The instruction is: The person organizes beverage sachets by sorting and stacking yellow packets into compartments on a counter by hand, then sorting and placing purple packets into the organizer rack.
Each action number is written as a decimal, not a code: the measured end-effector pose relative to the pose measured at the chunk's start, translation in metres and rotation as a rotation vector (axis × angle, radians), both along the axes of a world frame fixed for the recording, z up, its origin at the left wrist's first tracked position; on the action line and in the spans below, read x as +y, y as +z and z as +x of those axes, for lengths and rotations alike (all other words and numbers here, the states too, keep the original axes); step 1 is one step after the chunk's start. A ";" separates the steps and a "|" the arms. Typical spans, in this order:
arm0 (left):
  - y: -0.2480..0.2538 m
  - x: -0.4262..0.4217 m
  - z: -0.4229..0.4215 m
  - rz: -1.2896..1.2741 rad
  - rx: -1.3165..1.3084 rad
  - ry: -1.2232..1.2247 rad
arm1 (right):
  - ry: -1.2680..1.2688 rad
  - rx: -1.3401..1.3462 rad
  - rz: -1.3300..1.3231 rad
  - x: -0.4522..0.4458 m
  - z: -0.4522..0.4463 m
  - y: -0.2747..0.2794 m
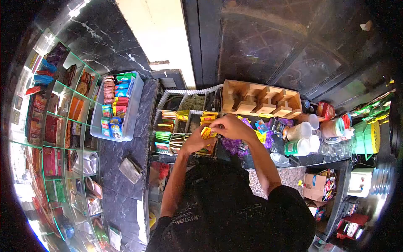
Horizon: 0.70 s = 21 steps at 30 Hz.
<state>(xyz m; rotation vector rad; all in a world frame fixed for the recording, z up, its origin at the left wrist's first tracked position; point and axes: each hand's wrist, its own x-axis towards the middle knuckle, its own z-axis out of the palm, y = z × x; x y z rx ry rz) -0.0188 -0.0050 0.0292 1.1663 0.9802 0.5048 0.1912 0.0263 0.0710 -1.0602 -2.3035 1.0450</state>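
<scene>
"Yellow on its face, the small packet (206, 133) is seen between the two hands. Where is it placed over the rack?"

"Above the near right part of the sachet rack (193, 90), close to the right edge and well apart from the left one."

"Can its long axis be read?"

"Only loosely. A slant from near left to far right is suggested, but part of the packet is covered by fingers."

"By which hand is it more closely met?"

"By neither. Its near left side is held by the left hand (194, 141), with the fingers curled around it. From the far right, its upper edge is met by the right hand (231, 127), whose fingertips are drawn nearly together. Whether a firm pinch is made there cannot be told."

"And what is found about them?"

"Purple packets (233, 145) are laid just right of the rack, and the wooden holder (262, 100) is set beyond the right hand."
</scene>
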 end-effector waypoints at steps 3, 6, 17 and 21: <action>-0.027 0.001 0.002 0.106 -0.072 0.026 | 0.028 -0.010 -0.036 -0.002 -0.005 0.003; -0.027 0.000 0.001 0.085 -0.161 0.059 | 0.050 -0.020 -0.087 -0.002 -0.008 0.004; -0.041 0.007 -0.041 0.186 -0.259 0.524 | -0.182 0.254 -0.011 0.028 -0.032 -0.017; -0.049 0.014 -0.055 0.171 -0.227 0.660 | -0.167 0.189 0.031 0.043 -0.064 -0.030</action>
